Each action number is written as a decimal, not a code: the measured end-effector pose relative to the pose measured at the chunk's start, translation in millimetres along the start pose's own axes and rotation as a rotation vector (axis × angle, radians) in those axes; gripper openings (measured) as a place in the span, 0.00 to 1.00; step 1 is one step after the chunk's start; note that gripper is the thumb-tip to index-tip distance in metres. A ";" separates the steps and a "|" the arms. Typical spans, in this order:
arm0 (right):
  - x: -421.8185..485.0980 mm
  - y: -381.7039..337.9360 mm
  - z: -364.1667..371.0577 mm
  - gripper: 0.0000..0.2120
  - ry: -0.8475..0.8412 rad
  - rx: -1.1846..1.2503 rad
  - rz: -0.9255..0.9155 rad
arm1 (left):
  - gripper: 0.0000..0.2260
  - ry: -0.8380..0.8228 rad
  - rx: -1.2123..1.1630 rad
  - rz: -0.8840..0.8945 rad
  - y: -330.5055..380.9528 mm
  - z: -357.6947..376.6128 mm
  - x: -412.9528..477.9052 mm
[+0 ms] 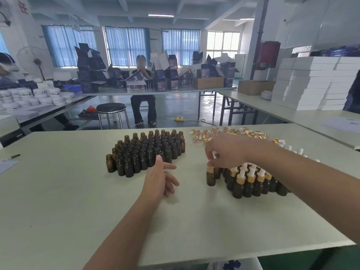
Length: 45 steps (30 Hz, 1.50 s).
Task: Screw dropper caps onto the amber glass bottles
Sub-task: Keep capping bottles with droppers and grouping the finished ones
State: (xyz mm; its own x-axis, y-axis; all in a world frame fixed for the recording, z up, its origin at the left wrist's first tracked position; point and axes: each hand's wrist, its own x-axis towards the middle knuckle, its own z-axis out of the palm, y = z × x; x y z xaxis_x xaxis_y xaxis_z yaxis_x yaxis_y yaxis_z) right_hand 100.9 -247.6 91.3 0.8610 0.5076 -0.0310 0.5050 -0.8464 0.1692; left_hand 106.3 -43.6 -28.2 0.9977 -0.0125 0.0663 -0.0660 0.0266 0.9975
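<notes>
Right grip (224,151) is pinching a white-and-gold dropper cap (210,169) atop a small amber glass bottle (211,180); left grip (161,178) is hanging slack, empty, over the pale desk (78,191).

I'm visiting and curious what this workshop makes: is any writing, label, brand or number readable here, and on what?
Nothing reads clearly.
Red painted characters on the white pillar: cut off, unreadable.
Hanging white sign: blurred.
Dark printed cartons on the far table: too small.
Labels on white jars: blurred.
Amber glass bottles, white-bulbed gold dropper caps: no text visible.
</notes>
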 end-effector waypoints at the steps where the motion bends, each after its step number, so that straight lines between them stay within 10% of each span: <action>1: -0.2 3.8 2.8 0.11 -0.036 -0.027 0.030 | 0.27 0.004 0.014 0.007 -0.5 -0.1 0.1; 8: 0.8 16.4 11.2 0.11 -0.085 -0.051 0.123 | 0.08 0.120 0.111 0.069 -7.4 -3.7 3.9; 19: 2.2 17.9 11.5 0.11 -0.094 -0.104 0.169 | 0.31 0.181 0.196 -0.033 -8.0 -11.8 23.0; 45: 7.1 -31.3 19.7 0.12 0.374 0.582 -0.023 | 0.14 0.312 0.503 0.007 -15.3 -3.1 49.3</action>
State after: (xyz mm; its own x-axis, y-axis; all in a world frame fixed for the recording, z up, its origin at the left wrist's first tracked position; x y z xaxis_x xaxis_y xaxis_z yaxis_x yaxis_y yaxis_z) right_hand 92.4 -220.7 66.3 0.8240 0.4597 0.3312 0.5630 -0.7303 -0.3870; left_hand 156.6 -41.5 -40.2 0.9492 0.2829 0.1381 0.0052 -0.4525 0.8917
